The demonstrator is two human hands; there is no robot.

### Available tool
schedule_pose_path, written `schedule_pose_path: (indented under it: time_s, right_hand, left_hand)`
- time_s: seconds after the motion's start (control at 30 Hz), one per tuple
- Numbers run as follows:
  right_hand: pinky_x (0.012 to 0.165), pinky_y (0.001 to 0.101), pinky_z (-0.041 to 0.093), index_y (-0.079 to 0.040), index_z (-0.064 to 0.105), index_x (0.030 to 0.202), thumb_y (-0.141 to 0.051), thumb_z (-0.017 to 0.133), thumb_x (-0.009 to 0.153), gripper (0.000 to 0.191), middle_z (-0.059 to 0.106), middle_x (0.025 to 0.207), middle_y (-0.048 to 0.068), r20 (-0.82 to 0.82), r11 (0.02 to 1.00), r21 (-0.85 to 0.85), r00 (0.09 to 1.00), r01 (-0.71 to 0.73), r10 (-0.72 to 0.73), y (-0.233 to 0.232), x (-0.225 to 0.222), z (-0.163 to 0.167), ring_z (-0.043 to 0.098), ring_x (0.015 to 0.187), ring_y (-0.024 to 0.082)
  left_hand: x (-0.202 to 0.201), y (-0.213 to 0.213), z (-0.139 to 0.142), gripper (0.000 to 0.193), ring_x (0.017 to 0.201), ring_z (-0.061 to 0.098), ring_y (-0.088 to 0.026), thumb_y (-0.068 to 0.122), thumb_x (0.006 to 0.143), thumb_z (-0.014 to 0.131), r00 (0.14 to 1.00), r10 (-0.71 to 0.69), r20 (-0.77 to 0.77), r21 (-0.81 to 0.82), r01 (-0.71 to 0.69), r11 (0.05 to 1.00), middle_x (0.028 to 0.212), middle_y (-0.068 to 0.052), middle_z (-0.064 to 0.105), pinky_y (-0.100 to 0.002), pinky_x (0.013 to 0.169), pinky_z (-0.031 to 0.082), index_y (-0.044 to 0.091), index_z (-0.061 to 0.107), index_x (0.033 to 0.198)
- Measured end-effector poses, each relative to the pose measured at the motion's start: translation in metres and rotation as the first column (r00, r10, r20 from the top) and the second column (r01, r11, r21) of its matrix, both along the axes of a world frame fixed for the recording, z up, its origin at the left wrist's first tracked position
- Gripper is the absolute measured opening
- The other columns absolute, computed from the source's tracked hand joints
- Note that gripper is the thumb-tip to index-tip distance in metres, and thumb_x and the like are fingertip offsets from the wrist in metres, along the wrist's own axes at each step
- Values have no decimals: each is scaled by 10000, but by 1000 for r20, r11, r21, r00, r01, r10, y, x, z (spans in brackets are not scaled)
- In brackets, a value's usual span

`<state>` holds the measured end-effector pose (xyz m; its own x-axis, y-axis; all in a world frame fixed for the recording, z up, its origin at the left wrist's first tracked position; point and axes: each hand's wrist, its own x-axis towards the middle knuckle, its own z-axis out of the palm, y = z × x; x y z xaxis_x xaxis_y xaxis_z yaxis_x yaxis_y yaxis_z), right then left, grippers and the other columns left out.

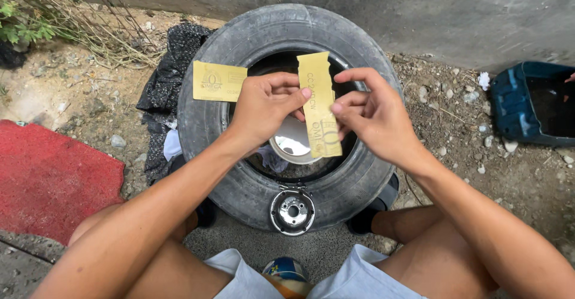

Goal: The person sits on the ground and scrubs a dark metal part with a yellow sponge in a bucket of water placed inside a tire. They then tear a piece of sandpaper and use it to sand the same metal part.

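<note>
Both hands pinch yellow paper over the tyre [239, 65]: the left hand [266, 107] holds the sideways piece [218, 82], while the right hand [374, 116] and left fingertips share the upright strip [319, 104], long axis pointing away

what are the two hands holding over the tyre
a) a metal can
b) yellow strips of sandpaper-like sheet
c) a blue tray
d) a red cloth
b: the left hand pinches a yellow strip sticking out to its side, and both it and the right hand grip the second yellow strip hanging upright above the tyre.
</note>
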<state>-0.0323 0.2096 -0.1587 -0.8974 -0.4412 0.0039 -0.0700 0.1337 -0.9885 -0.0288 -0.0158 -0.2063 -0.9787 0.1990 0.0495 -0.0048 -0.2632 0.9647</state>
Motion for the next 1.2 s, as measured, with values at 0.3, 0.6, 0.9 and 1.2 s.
schedule_pose_path:
  time_s: [0.3,0.6,0.9,1.2]
  right_hand:
    - [834,266,574,24,726,1074,-33,705,973,118,723,1184,85,-307,991,121,951,54,-14,-5,16,7,692,980,130]
    - [783,266,602,29,674,1061,-72,727,958,153,731,979,74,-9,984,-54,985,171,-172,-8,13,-6,714,848,116]
    - [766,282,627,21,607,1050,-52,720,960,162,724,941,86,63,991,-95,994,96,-90,-13,19,-4,732,845,137]
    - [755,274,563,-3,731,1058,-108,776,941,164,747,992,65,-535,938,342,832,52,149,2,11,35,700,848,132]
  left_hand:
    - [16,4,15,385,788,740,-143,48,944,690,995,90,-35,77,-87,993,943,-109,709,-267,666,626,-87,567,1283]
    - [36,7,21,331,1017,715,-126,69,1005,706,985,107,-139,67,-99,993,1106,-103,717,-264,894,610,-85,639,1290]
    - [41,13,31,225,867,731,-99,85,947,753,967,209,-148,-30,-216,976,1006,-97,767,-232,764,626,-55,743,1122]
    - [48,13,43,200,672,706,-70,117,882,796,948,-2,-317,-465,-154,872,833,-76,771,-221,607,567,0,782,1044]
